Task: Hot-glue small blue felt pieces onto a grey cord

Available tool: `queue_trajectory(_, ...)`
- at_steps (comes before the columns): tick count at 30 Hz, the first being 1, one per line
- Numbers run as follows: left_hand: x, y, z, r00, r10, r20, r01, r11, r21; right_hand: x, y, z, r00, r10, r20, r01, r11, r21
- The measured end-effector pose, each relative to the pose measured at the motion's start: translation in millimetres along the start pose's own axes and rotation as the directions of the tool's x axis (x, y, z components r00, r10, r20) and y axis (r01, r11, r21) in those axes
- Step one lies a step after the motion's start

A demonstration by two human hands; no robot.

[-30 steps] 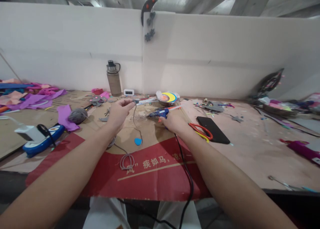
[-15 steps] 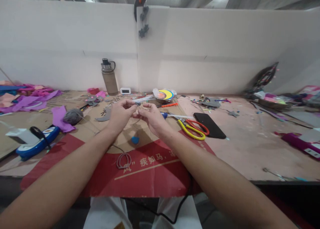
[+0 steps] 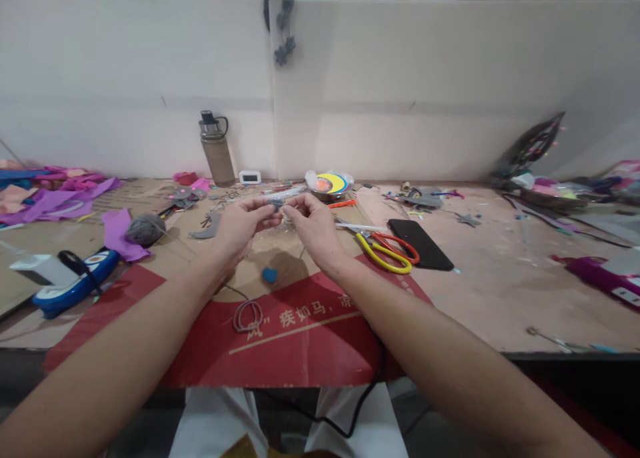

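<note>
My left hand [image 3: 241,226] and my right hand [image 3: 313,228] meet above the cardboard sheet [image 3: 300,338], fingertips pinched together on a small grey piece [image 3: 277,205] between them. A thin grey cord runs down from that piece toward a loose coil of cord [image 3: 249,315] on the red part of the cardboard. A small blue felt piece [image 3: 270,275] lies on the cardboard just below my hands. Scissors with yellow and red handles [image 3: 386,251] lie right of my right hand.
A black phone [image 3: 420,243] lies beside the scissors. A grey yarn ball [image 3: 141,229], purple felt [image 3: 116,235] and a blue-and-white device [image 3: 75,286] sit at the left. A water bottle [image 3: 216,149] and a bowl of coloured discs [image 3: 330,185] stand by the white back wall.
My right hand let go of the blue glue gun and came over to my left hand. Both hands now pinch the small grey piece.
</note>
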State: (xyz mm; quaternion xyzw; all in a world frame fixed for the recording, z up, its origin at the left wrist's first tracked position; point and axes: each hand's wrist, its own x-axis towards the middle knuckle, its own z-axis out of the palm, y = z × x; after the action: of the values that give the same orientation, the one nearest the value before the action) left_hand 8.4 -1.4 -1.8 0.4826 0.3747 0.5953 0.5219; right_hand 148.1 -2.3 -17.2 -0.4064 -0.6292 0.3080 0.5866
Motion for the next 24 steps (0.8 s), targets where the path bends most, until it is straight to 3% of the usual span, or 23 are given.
queue_trajectory(24, -1.4, -1.3, 2.4, 0.998, 0.051, 0.027, -0.052, 0.998, 0.04, -0.2, -3.5, -5.0, 0.997, 0.073, -0.041, -0.074, 0.997, -0.021)
